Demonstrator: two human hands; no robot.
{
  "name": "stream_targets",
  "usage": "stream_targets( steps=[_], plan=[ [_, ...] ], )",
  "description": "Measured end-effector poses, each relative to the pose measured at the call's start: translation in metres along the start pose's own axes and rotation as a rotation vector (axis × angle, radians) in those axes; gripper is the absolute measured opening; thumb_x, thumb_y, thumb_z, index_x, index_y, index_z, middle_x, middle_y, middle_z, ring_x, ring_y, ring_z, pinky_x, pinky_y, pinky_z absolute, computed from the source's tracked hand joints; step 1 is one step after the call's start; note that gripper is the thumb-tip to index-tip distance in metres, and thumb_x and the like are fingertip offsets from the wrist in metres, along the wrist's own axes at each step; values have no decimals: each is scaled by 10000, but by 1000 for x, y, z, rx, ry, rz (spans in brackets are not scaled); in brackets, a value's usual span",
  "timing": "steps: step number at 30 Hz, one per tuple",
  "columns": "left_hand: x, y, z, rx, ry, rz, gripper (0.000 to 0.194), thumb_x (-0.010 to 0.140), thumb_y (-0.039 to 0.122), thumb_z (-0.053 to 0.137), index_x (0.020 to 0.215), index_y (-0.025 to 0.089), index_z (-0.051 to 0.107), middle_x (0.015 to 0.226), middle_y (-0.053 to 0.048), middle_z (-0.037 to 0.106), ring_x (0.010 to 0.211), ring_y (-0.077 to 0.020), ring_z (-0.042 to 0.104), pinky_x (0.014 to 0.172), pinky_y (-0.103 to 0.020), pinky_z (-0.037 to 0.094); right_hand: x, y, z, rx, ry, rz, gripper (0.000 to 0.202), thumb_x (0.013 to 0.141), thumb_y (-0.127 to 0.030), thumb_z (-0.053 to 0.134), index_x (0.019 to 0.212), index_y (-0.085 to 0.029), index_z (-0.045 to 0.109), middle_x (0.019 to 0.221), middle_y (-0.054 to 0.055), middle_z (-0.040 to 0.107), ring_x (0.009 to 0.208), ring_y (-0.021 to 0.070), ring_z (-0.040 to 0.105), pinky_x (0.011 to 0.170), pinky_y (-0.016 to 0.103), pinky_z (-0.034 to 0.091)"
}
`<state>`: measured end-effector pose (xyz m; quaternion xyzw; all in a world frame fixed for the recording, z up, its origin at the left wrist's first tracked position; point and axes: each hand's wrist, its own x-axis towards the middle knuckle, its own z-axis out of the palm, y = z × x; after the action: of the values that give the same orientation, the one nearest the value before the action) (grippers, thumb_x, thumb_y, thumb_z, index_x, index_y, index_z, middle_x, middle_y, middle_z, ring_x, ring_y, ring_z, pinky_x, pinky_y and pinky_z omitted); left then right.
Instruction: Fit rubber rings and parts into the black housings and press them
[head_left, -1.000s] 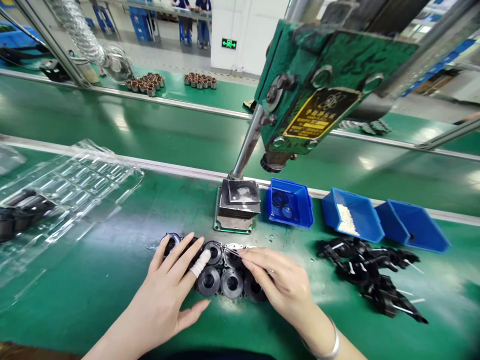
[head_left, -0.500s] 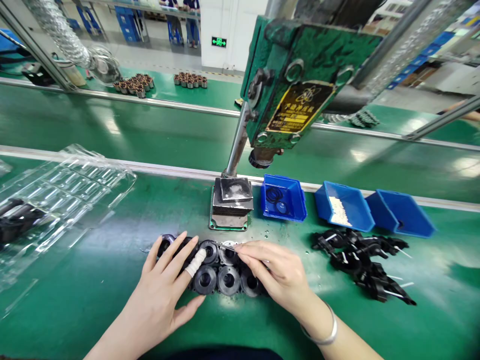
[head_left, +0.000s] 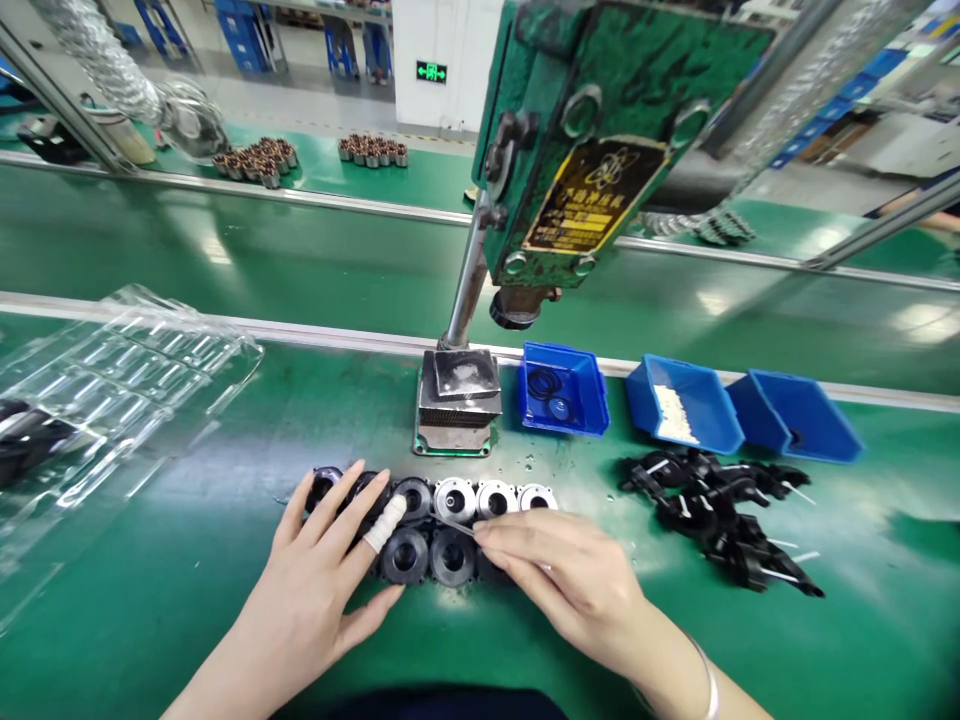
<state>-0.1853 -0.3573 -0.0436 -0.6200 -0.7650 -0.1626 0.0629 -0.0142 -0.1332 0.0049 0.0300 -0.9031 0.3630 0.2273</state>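
Observation:
Two rows of round dark housings with centre holes [head_left: 405, 556] lie side by side on the green bench. My left hand [head_left: 322, 560] rests spread over the left end of the rows, one finger wrapped in white tape. My right hand [head_left: 562, 570] pinches a thin metal tool, like tweezers or a pick [head_left: 454, 525], whose tip sits among the housings near the middle. Bright metal rims show on the housings at the back right [head_left: 496, 499]. My right fingers cover part of the front row.
Beyond the housings stands a green hand press [head_left: 577, 150] over a metal block [head_left: 459, 385]. Blue bins hold black rings [head_left: 564, 428] and white pieces [head_left: 720, 440]; a third bin [head_left: 817, 450] is beside them. Black parts [head_left: 720, 515] lie right, clear plastic trays [head_left: 150, 350] left.
My right hand has shifted toward me, and the tool tip has moved from the back row to between the rows. More back-row housings show now. My left hand stays spread.

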Motion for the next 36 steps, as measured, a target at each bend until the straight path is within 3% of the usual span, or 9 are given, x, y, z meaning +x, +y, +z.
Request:
stream_targets(
  steps=[5, 8, 11, 14, 17, 22, 31, 34, 36],
  plan=[
    [-4, -3, 0, -10, -6, -13, 558, 902, 420, 618, 1423, 247, 524, 1549, -82, 451, 1466, -352, 345, 1244, -569, 120, 1, -10, 21, 15, -52, -98, 208, 1002, -132, 554, 1169, -160, 675, 1114, 85, 758, 1006, 160, 732, 875, 270, 616],
    [-3, -6, -3, 2, -52, 13, 564, 903, 391, 618, 1438, 256, 501, 1580, -89, 402, 1484, -354, 310, 1236, -582, 140, -1, -7, 19, 31, -6, -114, 210, 985, -123, 578, 1159, -167, 686, 1132, 77, 755, 1008, 169, 733, 876, 276, 614],
    [7, -9, -4, 7, -35, 1, 504, 928, 340, 595, 1415, 239, 515, 1581, -112, 394, 1489, -342, 303, 1225, -591, 180, -8, 6, 0, 44, 248, 49, 227, 949, -66, 601, 1083, -203, 723, 986, 32, 774, 962, 167, 737, 868, 275, 601],
    [23, -12, -3, 13, -50, -14, 425, 954, 336, 565, 1367, 235, 550, 1577, -121, 396, 1497, -346, 282, 1208, -624, 208, -20, 24, -22, -14, 568, 310, 196, 938, -103, 644, 1022, -239, 759, 691, -24, 680, 745, 152, 702, 791, 293, 579],
    [38, -17, -2, -1, -139, 17, 397, 962, 379, 556, 1341, 261, 560, 1582, -111, 387, 1507, -352, 255, 1184, -660, 247, -33, 38, -33, -29, 698, 487, 113, 929, -199, 693, 1004, -228, 774, 593, -42, 593, 565, 123, 580, 691, 293, 537],
    [49, -26, -6, -22, -215, -4, 345, 939, 478, 573, 1135, 200, 632, 1535, -151, 442, 1506, -378, 247, 1165, -696, 265, -46, 45, -36, -4, 713, 549, 91, 915, -264, 717, 950, -205, 778, 589, -26, 586, 604, 150, 595, 676, 313, 510],
    [50, -26, -6, -159, -274, -64, 278, 942, 408, 606, 1157, 232, 604, 1553, -118, 428, 1503, -317, 283, 1185, -636, 305, -50, 57, -39, -34, 711, 611, 107, 889, -303, 741, 925, -210, 778, 630, -17, 607, 581, 153, 579, 626, 315, 502],
    [53, -27, -7, -199, -288, -82, 242, 932, 413, 620, 1077, 220, 612, 1555, -118, 428, 1492, -310, 313, 1182, -622, 330, -49, 58, -41, -41, 700, 554, 51, 904, -246, 717, 897, -222, 761, 620, -19, 592, 657, 183, 647, 705, 329, 542],
    [56, -28, -8, -208, -298, -98, 215, 945, 414, 598, 1031, 218, 613, 1543, -114, 446, 1486, -307, 326, 1177, -625, 339, -51, 59, -45, -61, 621, 425, 91, 923, -183, 672, 919, -232, 749, 694, -1, 641, 802, 222, 706, 803, 359, 571]
  ],
)
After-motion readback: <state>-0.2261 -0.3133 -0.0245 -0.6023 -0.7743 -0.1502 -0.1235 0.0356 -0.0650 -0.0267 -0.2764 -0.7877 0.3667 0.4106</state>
